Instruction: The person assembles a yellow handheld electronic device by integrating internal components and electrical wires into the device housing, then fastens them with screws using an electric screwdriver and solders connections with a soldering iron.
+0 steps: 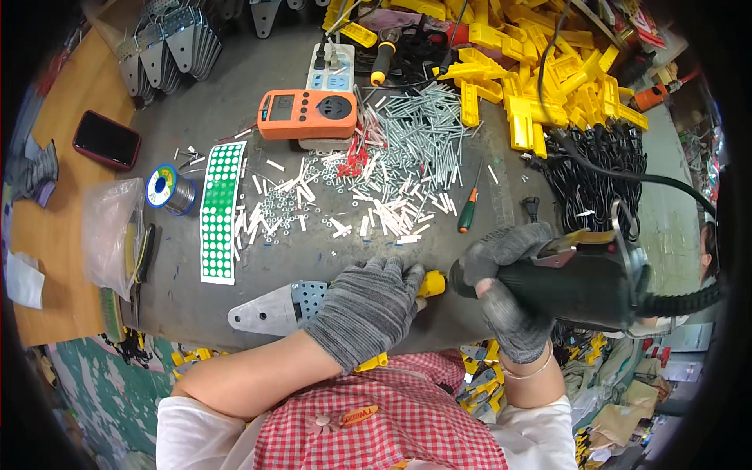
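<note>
My left hand (368, 305), in a grey knit glove, is closed over a tool with a yellow handle (432, 283) at the table's near edge. To the left of my fingers extend its perforated metal guard (310, 300) and pointed flat grey metal plate (265, 311). My right hand (513, 294), in a matching glove, is wrapped round a black cylindrical power tool (568, 286) with a ribbed cable sleeve. The black tool's left end is close to the yellow handle; whether they touch is unclear. My palm hides the middle of the yellow-handled tool.
Beyond my hands lie screws (427, 129), white sleeves (395, 218), nuts and a green-handled screwdriver (468, 210). An orange meter (307, 114) sits farther back. Yellow plastic shells (540, 70) and black cables (599, 184) crowd the right. Left are a sticker sheet (222, 211), solder spool (171, 189) and phone (107, 139).
</note>
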The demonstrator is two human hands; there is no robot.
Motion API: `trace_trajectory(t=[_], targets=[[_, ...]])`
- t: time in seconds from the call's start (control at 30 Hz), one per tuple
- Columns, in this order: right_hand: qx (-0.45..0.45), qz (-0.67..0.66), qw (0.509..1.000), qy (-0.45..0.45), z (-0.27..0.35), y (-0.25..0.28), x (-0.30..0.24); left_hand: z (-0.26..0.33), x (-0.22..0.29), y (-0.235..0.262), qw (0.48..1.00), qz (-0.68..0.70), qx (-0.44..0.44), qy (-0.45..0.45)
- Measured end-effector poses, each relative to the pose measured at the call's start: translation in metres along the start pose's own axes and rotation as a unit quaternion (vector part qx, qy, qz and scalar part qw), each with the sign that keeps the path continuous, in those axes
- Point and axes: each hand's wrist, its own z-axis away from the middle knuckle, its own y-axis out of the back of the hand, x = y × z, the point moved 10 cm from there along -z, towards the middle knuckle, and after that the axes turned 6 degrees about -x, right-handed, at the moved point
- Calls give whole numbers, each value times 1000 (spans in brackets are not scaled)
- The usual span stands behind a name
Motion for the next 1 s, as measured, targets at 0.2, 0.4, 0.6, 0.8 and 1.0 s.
trace_trajectory(t=[0.2,0.4,0.6,0.8,1.0], targets=[[-78,-67,995,15,-5,-24,0,1,-1,-3,1000,-8,14,5],[-70,-37,997,-1,-4,-29,18,1,-4,-12,1000,-8,-19,14],[-80,185,979,11,1,-19,5,-1,-1,-6,999,-8,-51,10],[-75,-78,992,-63,17,-28,-1,-1,-5,-7,998,13,-59,32],[-77,-345,918,-179,19,-42,30,-2,-7,-13,995,16,-86,40]])
